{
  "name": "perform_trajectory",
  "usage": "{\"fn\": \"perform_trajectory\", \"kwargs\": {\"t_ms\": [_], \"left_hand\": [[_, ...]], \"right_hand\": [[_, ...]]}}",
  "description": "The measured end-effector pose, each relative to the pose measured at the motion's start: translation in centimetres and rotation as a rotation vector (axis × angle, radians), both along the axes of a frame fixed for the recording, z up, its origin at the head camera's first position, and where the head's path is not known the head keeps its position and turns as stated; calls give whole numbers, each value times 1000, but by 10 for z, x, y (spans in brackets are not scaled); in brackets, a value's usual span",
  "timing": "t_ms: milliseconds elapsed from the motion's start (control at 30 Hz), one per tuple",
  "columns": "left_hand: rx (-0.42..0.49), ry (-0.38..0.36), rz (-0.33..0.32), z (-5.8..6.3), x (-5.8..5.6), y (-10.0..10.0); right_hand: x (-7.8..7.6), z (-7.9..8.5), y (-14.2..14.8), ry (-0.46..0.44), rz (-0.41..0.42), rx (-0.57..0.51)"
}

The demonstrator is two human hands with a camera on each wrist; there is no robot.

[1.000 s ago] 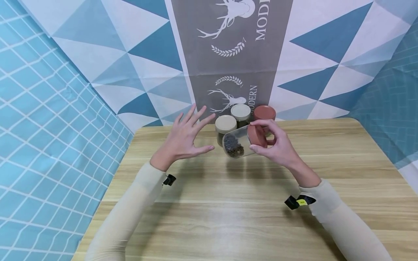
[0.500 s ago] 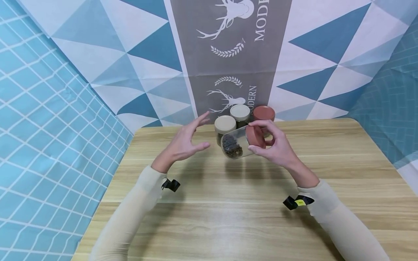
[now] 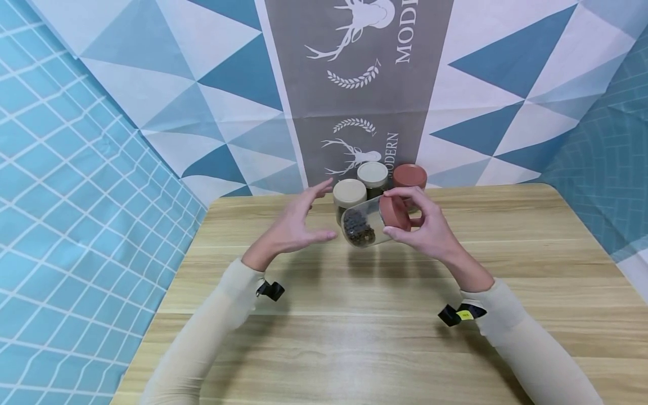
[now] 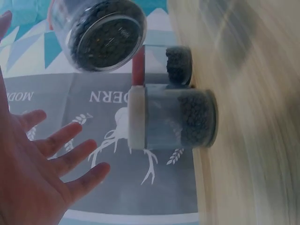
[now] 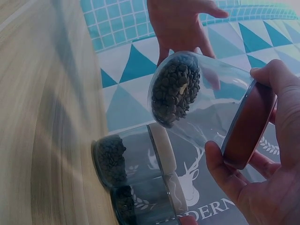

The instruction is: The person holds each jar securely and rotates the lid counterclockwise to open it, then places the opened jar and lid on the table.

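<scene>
My right hand [image 3: 427, 225] grips the reddish-brown lid [image 5: 251, 124] of a clear jar [image 3: 372, 216]. The jar is held tilted above the table, its base toward the left. Dark bean-like pieces [image 5: 174, 89] have slid together at its base. My left hand [image 3: 293, 222] hovers just left of that base, thumb and fingers spread apart, holding nothing. In the left wrist view, the jar's round bottom [image 4: 110, 42] shows above the left fingers [image 4: 77, 154].
Behind the held jar, at the table's back edge, stand a beige-lidded jar [image 3: 349, 194], a white-lidded jar [image 3: 373, 174] and a red-lidded jar [image 3: 410, 175]. A patterned cloth backdrop [image 3: 364, 95] rises behind them. The wooden table [image 3: 344, 337] extends toward the front.
My left hand has turned from palm-out with fanned fingers to a sideways, cupped pose, then come closer to the jar's base. The right hand and its jar have shifted slightly left.
</scene>
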State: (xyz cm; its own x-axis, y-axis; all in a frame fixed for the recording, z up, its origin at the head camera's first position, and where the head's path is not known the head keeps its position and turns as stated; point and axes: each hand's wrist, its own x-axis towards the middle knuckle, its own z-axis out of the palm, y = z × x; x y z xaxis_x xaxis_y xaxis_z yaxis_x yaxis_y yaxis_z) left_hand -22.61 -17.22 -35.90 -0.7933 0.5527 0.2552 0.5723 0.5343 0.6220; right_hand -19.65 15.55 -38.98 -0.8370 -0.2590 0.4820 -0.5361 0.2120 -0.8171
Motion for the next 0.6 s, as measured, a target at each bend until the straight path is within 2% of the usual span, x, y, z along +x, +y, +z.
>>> {"fn": "perform_trajectory", "kwargs": {"t_ms": [233, 600], "left_hand": [[-35, 26, -11, -9, 1, 17], [-67, 38, -13, -13, 6, 35]], "right_hand": [[1, -1, 1, 0, -9, 9], [1, -2, -1, 13, 1, 12]]}}
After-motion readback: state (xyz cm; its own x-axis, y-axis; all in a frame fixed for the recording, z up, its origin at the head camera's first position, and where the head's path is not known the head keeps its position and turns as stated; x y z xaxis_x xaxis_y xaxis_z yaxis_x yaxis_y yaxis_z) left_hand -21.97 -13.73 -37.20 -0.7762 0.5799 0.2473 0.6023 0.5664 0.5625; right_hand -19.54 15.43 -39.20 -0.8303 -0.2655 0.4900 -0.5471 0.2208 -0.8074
